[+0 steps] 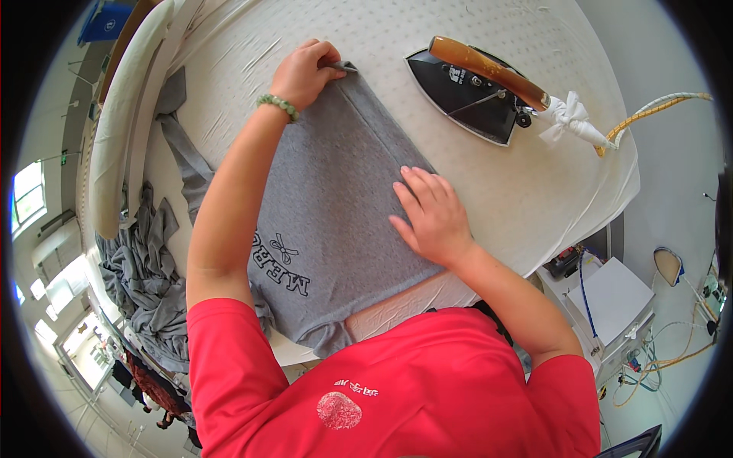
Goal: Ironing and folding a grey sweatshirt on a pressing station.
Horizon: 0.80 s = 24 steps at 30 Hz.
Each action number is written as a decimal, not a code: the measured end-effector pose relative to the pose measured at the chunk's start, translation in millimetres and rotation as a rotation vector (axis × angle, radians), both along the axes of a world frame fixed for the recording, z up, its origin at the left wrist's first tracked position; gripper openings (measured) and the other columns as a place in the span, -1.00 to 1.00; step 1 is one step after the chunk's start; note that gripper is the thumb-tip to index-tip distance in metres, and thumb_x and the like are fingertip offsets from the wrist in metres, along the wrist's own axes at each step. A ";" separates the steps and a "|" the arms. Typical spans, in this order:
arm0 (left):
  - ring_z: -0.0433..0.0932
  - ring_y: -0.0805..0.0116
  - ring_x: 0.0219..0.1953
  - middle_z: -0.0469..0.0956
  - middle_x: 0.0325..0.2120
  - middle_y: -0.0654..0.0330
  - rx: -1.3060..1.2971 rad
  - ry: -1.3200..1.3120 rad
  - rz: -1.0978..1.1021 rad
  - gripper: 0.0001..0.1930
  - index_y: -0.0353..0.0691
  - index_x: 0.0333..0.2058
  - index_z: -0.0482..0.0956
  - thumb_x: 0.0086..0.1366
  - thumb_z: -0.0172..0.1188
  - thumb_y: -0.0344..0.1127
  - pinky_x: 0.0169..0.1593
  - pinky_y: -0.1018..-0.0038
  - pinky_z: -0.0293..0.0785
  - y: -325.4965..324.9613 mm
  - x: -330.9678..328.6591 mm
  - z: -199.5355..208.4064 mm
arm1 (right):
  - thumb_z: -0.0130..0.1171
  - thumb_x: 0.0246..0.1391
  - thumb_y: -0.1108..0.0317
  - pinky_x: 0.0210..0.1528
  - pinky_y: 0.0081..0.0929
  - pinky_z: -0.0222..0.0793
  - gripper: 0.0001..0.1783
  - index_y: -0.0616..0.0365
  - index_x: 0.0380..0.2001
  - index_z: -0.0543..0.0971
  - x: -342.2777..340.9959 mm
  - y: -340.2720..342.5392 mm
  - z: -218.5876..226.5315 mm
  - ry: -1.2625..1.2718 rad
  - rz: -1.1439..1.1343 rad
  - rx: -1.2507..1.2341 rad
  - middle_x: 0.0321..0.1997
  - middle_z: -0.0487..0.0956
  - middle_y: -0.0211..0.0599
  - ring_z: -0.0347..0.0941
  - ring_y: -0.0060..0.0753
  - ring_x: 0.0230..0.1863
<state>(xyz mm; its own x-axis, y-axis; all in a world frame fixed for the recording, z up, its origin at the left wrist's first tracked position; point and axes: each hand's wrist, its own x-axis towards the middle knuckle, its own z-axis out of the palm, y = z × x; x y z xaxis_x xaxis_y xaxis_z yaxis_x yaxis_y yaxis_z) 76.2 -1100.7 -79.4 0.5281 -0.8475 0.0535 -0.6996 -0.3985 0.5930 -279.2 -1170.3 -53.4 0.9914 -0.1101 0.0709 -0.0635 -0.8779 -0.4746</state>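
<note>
A grey sweatshirt [336,183] with dark outlined lettering and a small bow-like motif lies spread on the pale padded ironing table [366,30] in front of me. My left hand [304,72] pinches the sweatshirt's far edge between thumb and fingers; a green bead bracelet [278,107] circles that wrist. On the garment's right edge rests my right hand [437,217], palm down, its fingers stretched out and a little apart. To the right of the cloth, apart from both hands, stands a black iron [466,99] with a brown wooden handle [489,71].
White cloth [573,118] wraps the iron's rear, where a hose and yellow cord [658,113] run off right. A long padded sleeve board [122,137] borders the left side. Crumpled grey garments [149,282] are heaped below it. A white cabinet [615,305] stands beyond the table's near right edge.
</note>
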 end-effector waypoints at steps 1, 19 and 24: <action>0.61 0.18 -0.26 0.62 -0.39 0.15 0.001 0.002 0.004 -0.76 -0.23 -0.25 0.66 0.21 0.49 -0.25 -0.08 0.30 0.53 -0.5 -4.6 -0.2 | 0.36 0.18 0.07 0.59 -0.03 0.06 -0.22 0.20 0.38 0.42 14.0 -3.6 1.9 -0.004 0.009 0.022 0.51 0.34 -0.03 0.23 0.01 0.54; 0.42 -0.02 0.33 0.53 0.22 0.04 -0.159 -0.305 0.239 -0.42 -0.26 0.18 0.57 0.21 0.44 -0.19 0.38 0.13 0.34 33.1 -109.0 -10.0 | 0.35 0.18 0.20 0.25 -0.10 0.46 -0.54 0.20 0.08 0.61 125.6 -33.1 -19.7 -0.261 -0.178 0.163 0.10 0.63 -0.11 0.57 -0.02 0.17; 0.28 -0.04 0.46 0.43 0.33 0.01 -0.120 -0.250 0.220 -0.18 -0.26 0.37 0.36 0.18 0.48 -0.13 0.50 0.14 0.19 32.2 -113.7 -1.2 | 0.34 0.17 0.24 -0.04 -0.17 0.56 -0.69 0.18 -0.10 0.66 195.1 -47.7 -21.6 -0.178 -0.359 0.227 -0.15 0.63 -0.17 0.63 -0.06 -0.11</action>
<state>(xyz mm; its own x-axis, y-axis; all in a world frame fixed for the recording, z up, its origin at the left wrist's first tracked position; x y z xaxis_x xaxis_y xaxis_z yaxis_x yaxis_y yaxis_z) -37.5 -1068.4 -80.6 0.6551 -0.6949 0.2966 -0.7344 -0.4934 0.4661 -84.1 -1218.0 -74.9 0.8622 -0.4768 0.1710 -0.2446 -0.6876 -0.6836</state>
